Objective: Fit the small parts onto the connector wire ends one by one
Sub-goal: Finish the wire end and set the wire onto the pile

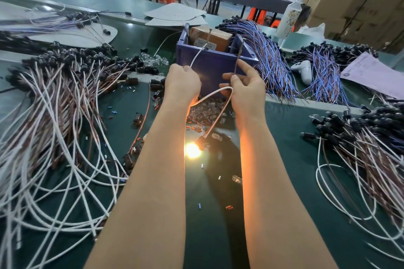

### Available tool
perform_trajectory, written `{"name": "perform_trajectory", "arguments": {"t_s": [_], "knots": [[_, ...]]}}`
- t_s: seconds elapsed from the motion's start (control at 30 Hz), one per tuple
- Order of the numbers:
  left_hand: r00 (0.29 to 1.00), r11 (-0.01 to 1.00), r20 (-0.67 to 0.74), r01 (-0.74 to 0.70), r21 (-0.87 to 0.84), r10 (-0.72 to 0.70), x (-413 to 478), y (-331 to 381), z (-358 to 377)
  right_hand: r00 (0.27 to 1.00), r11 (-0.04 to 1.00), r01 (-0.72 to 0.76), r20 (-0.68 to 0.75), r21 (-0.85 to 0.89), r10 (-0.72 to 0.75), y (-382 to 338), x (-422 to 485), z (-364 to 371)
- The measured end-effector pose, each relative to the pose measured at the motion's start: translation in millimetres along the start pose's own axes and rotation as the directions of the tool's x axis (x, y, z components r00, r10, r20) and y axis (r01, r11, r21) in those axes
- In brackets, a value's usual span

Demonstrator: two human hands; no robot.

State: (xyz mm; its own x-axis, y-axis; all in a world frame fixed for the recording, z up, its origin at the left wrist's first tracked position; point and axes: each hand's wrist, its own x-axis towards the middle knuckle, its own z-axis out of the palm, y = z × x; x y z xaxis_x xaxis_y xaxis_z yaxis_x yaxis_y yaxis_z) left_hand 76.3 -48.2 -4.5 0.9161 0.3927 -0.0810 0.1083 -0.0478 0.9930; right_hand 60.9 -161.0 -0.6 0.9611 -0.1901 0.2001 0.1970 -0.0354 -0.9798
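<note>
The left hand (pixel 183 81) was clenched round a smooth white wire (pixel 197 54); the right hand (pixel 246 91) pinched a thin brown wire (pixel 236 65) upright. Nearer, looped leads ran down to a black socket (pixel 202 139) whose bulb (pixel 193 150) glowed orange over the green bench (pixel 284 159). Beyond the hands lay a heap of clear glass bulbs (pixel 205 109), then a square purple plastic box (pixel 214 61).

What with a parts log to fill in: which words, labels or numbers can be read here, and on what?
None can be quoted.
White label on the brown box in the purple bin: print too blurred.
Bottle wrapper: blurred.
Pale sheet: round mark, too small.
</note>
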Motion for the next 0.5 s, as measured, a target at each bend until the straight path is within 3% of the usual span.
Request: {"name": "perform_trajectory", "arguments": {"t_s": [0.3,0.33,0.4,0.47,0.5], "knots": [[1.0,1.0,-0.007,-0.012,-0.001,0.012,-6,2,-3,1.0,1.0,-0.005,0.002,0.01,0.005,1,0,-1],[0.998,0.998,0.043,-0.036,-0.041,0.038,-8,3,-4,1.0,0.999,-0.029,-0.005,0.027,0.029,0,0,0],[0.957,0.984,0.276,-0.039,-0.171,0.085,-20,9,-9,0.991,0.977,-0.132,-0.014,0.166,0.136,-5,0,1],[0.863,0.952,0.479,-0.007,-0.305,0.16,-30,18,-9,0.96,0.836,-0.277,0.095,0.474,0.264,-14,2,-2],[0.836,0.93,0.514,0.012,-0.367,0.192,-31,21,-8,0.945,0.733,-0.326,0.182,0.598,0.272,-19,2,-6]]}}
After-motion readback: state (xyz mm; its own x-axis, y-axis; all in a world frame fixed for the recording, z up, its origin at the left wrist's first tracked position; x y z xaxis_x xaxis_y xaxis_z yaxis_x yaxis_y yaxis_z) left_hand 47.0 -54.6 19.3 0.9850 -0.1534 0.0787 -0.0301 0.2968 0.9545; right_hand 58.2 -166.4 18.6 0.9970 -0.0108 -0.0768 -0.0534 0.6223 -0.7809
